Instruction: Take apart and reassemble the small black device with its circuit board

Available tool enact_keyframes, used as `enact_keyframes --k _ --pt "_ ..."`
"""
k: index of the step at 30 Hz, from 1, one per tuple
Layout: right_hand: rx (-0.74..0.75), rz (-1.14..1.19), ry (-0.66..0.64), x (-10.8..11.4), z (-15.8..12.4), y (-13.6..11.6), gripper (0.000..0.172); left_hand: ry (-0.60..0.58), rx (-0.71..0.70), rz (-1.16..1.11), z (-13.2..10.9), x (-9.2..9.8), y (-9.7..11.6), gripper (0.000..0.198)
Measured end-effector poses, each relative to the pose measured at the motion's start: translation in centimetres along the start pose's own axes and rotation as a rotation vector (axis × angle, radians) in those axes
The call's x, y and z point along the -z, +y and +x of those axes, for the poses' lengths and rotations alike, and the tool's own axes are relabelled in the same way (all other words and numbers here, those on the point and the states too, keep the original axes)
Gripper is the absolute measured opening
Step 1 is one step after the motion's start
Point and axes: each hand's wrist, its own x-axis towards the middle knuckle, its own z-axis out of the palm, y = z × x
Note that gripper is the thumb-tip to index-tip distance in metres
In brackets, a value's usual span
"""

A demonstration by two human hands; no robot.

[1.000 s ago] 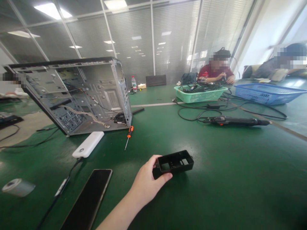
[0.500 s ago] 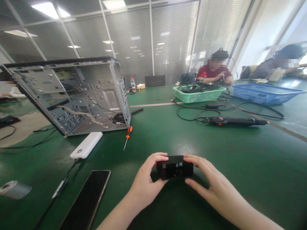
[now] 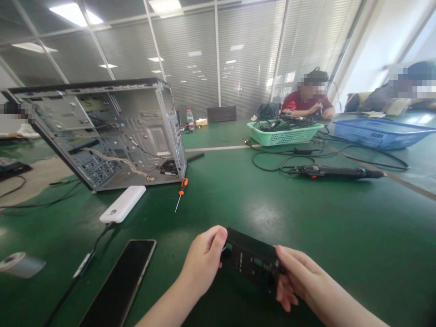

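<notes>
A small black box-shaped part (image 3: 254,259) with openings in its near face is held between my two hands, tilted down to the right. My left hand (image 3: 206,256) is closed round its left end, thumb on top. At the other end, my right hand (image 3: 299,272) grips with the thumb on the upper edge and fingers below. The part's exact kind is hard to make out, and its underside is hidden. Beyond my hands lies a screwdriver (image 3: 181,190) with an orange and black handle.
An open computer case (image 3: 160,131) stands at the left. Near it lie a white power bank (image 3: 124,204), a phone (image 3: 122,281) and a tape roll (image 3: 22,265). Rightward are an electric screwdriver (image 3: 337,172), a green basket (image 3: 286,136) of cables, a blue basket (image 3: 381,136) and two people.
The black part has been turned and tilted, its right end now lower and nearer. My hands have shifted from loosely framing it to gripping both ends.
</notes>
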Motion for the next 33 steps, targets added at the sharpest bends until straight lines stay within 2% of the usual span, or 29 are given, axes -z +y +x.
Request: enact_keyframes --k 3,7,10,13,16,19,21,24,27,30,33 --pt "-0.113 0.241 0.022 0.6 0.3 0.5 0.065 -0.002 -0.021 0.086 -0.2 0.0 0.2 0.060" --pt "-0.151 0.475 0.094 0.9 0.3 0.2 0.049 -0.021 0.011 0.147 -0.1 -0.1 0.1 0.061" --pt "-0.222 0.530 0.142 0.5 0.1 -0.5 0.050 -0.040 0.049 0.132 0.0 -0.2 0.0 0.061" --pt "-0.272 0.571 0.197 0.4 0.0 -1.0 0.041 -0.037 0.029 0.063 0.1 -0.2 0.0 0.055" --pt "-0.203 0.533 0.162 1.1 0.5 -0.8 0.026 -0.045 0.004 -0.095 0.4 -0.2 0.0 0.038" --pt "-0.059 0.356 0.111 2.1 1.0 -0.1 0.051 -0.084 0.027 -0.243 0.7 -0.2 -0.1 0.045" --pt "0.051 0.211 0.148 2.4 1.1 0.2 0.058 -0.112 0.049 -0.300 0.8 -0.3 -0.2 0.052" --pt "0.265 -0.086 0.269 1.9 0.7 0.6 0.050 -0.118 0.033 -0.333 0.6 -0.5 -0.3 0.062" --pt "0.422 -0.557 0.359 1.0 0.2 0.7 0.050 -0.099 -0.033 -0.264 0.3 -0.6 -0.6 0.069" --pt "0.618 -1.028 0.404 0.6 -0.5 0.3 0.044 -0.123 -0.135 -0.139 -0.1 -0.6 -0.5 0.061" --pt "0.815 -1.336 0.459 1.7 -2.1 -0.5 0.033 -0.138 -0.201 -0.031 -0.4 -0.6 -0.2 0.059"
